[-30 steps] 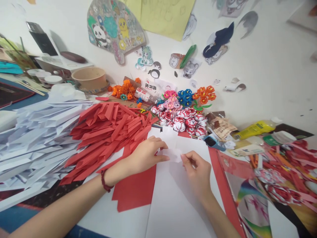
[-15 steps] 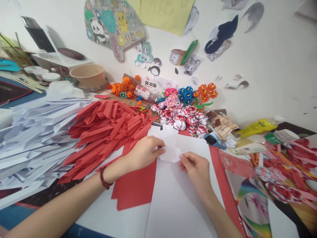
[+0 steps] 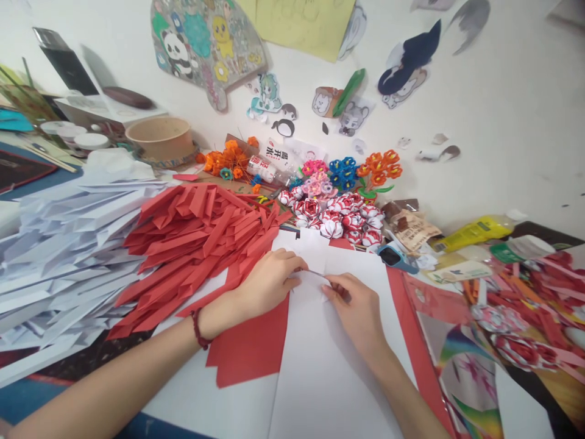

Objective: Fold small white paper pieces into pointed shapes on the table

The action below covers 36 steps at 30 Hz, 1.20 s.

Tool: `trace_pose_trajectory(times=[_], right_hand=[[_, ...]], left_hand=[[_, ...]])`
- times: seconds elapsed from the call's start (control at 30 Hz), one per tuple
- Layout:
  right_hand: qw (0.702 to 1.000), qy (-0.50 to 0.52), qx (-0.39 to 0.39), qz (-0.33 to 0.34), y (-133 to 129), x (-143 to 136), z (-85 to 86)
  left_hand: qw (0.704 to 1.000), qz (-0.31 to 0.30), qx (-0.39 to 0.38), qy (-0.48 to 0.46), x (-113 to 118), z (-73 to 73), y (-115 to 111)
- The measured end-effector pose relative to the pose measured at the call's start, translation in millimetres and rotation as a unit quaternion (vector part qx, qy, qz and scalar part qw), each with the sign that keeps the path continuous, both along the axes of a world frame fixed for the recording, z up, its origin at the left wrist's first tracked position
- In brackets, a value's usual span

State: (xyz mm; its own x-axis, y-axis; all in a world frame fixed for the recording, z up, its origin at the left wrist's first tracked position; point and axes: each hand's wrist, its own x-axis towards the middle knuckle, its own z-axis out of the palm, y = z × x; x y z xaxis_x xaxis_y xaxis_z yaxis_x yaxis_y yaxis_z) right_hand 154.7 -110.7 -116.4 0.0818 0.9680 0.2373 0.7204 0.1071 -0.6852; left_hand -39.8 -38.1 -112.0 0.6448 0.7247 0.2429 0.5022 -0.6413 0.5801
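Observation:
Between my two hands is a small piece of white paper [image 3: 311,284], stretched above the large white sheets. My left hand [image 3: 273,275], with a dark red bracelet at the wrist, pinches its left end between thumb and fingers. At the other end, my right hand [image 3: 351,299] pinches the paper the same way. The paper's far edge shows as a thin dark line, and its outline blends into the white sheet [image 3: 338,372] beneath. Red paper [image 3: 251,347] lies under and beside my left forearm.
Folded white strips [image 3: 68,256] and folded red strips [image 3: 201,231] are heaped at the left. Red-and-white paper flowers [image 3: 351,219] sit behind my hands, near a blue watch [image 3: 397,258]. A yellow bottle [image 3: 478,233] lies at the right, and a round tan tub [image 3: 159,141] stands back left.
The small white paper has tilted, so its far edge now shows as a thin line. My right hand has shifted slightly left and up, and its fingers have moved along the paper's edge.

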Motion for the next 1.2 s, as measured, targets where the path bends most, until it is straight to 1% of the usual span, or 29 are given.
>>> trace_pose_trajectory(times=[0.17,0.37,0.53,0.8,0.93,1.07,1.2], right_hand=[[1.0,-0.005,0.027,-0.002,1.8,1.3,-2.2],[0.997,-0.03,0.068,0.012,2.4,3.1,-4.6],[0.992,-0.078,0.097,0.018,3.1,2.6,-8.1],[0.982,-0.142,0.12,0.029,2.3,-0.5,-9.7],[0.971,-0.19,0.143,0.029,1.5,-0.5,-9.2],[0.956,-0.238,0.167,0.046,-0.6,-1.6,-7.0],[0.946,-0.263,0.177,0.063,-2.6,-3.6,-3.5]], left_hand=[[1.0,0.0,0.006,-0.015,2.5,-6.5,6.7],[0.999,-0.001,0.015,-0.034,4.6,-6.0,6.4],[0.999,0.0,0.029,-0.026,6.2,-8.1,6.7],[0.998,0.003,0.057,-0.036,8.6,-9.9,6.1],[0.996,-0.014,0.08,-0.047,9.2,-9.7,4.8],[0.993,-0.036,0.107,-0.043,8.5,-10.0,3.7],[0.991,-0.042,0.125,-0.027,8.0,-9.0,3.0]])
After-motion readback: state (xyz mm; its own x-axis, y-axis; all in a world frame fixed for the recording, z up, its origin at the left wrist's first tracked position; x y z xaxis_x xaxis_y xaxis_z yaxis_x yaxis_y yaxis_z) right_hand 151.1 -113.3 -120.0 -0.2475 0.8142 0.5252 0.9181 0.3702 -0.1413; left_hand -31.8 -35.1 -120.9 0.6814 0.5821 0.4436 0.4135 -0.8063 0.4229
